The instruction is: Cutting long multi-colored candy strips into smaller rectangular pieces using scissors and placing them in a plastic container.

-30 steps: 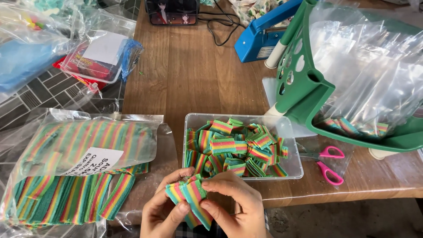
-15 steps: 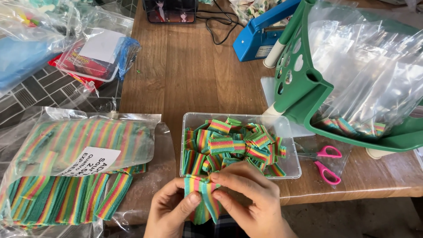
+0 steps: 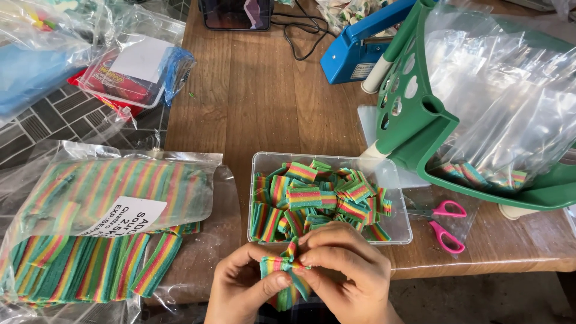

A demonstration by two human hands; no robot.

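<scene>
- Your left hand [image 3: 243, 288] and right hand [image 3: 345, 273] are both pinched shut on one folded rainbow-striped sour candy strip [image 3: 287, 273], fingertips meeting at its top fold.
- The strip sits at the near table edge, just in front of the clear rectangular plastic tub [image 3: 396, 180]; its lower end hangs down between your palms.
- The tub is packed with cut rainbow-striped candy pieces [image 3: 318, 198], stacked loosely at mixed angles.
- On your left: large clear plastic bag of long rainbow candy belts [image 3: 90, 240] with a white paper label, lying flat; some belts stick out of its open end.
- To the right of the tub: pink-handled scissors [image 3: 447, 222], closed, lying on a clear bag.
- Behind them: green plastic chute-shaped holder [image 3: 420, 126] stuffed with clear plastic bags [image 3: 510, 102]; a few candy pieces lie in its bottom.
- Far side of the brown wooden table [image 3: 252, 96]: blue heat sealer [image 3: 360, 48], black cable beside it.
</scene>
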